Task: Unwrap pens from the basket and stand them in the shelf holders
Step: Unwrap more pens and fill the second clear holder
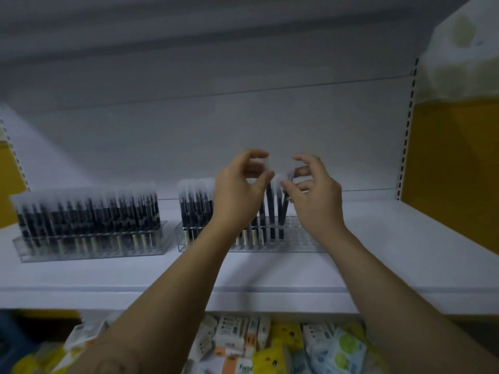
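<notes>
Two clear plastic pen holders stand on the white shelf point(378, 260). The left holder point(89, 247) is full of dark pens with frosted caps. The right holder point(302, 238) is filled on its left side, and its right rows show bare holes. My left hand point(240, 195) pinches the frosted cap of a dark pen point(270, 209) standing in the right holder. My right hand point(313, 195) pinches the top of another dark pen point(285, 201), which leans in the same holder. No basket is in view.
Below the shelf edge lie several small packs point(283, 344) in white, yellow and blue. A yellow side panel point(448, 171) closes the shelf at the right, with a pale wrapped bundle point(459, 55) above it. The shelf surface right of the holders is bare.
</notes>
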Available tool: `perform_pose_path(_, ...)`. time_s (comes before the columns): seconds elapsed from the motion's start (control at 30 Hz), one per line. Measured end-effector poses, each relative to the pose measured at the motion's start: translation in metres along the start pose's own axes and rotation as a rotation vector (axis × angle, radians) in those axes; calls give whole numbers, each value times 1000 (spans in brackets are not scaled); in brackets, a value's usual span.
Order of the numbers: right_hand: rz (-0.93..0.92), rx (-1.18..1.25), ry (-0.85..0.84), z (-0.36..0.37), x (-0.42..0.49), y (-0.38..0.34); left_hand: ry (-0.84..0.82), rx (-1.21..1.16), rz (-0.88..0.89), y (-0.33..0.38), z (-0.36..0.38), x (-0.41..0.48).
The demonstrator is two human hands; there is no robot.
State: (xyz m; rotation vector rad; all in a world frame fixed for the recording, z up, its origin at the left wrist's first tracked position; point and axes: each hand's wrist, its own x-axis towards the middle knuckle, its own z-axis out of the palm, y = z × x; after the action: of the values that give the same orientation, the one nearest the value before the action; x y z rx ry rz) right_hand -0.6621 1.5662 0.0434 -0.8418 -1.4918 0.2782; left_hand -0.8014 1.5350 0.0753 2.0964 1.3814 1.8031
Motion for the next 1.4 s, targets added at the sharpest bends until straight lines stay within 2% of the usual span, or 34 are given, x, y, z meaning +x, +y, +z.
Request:
perform_pose_path(0.1, -21, -95, -102, 2, -4, 6, -71, 137, -54, -4, 4, 1)
perform_pose_path(0.27, 9, -256, -408, -12, -5, 5, -107, 393, -55, -6, 11, 8)
perform_pose_path(0.33, 36, -333, -475, -20, -1, 2, -150, 506, -67, -9, 12, 11)
perform_pose_path(0.5, 115, -408, -614, -31, 7, -4, -167, 520, -38, -13, 10, 3)
perform_pose_path(0.63, 78, -452, -584, -34, 2, -14, -177, 553, 54, -8, -2, -8)
perform_pose_path(0.77, 3, -533, -528, -37, -14, -28, -157, 525, 52, -4, -21, -26)
perform_pose_path(1.07, -59, -381, -534, -9, -81, -67, -166, 529, 107, -15, -77, -91)
perform_pose_path(1.23, -26, -214, -593, 24, -137, -69, -153, 560, 42, -33, -115, -148)
perform_pose_path(1.4, 84, -171, -690, 54, -209, -45, -209, 575, -78, -64, -135, -216)
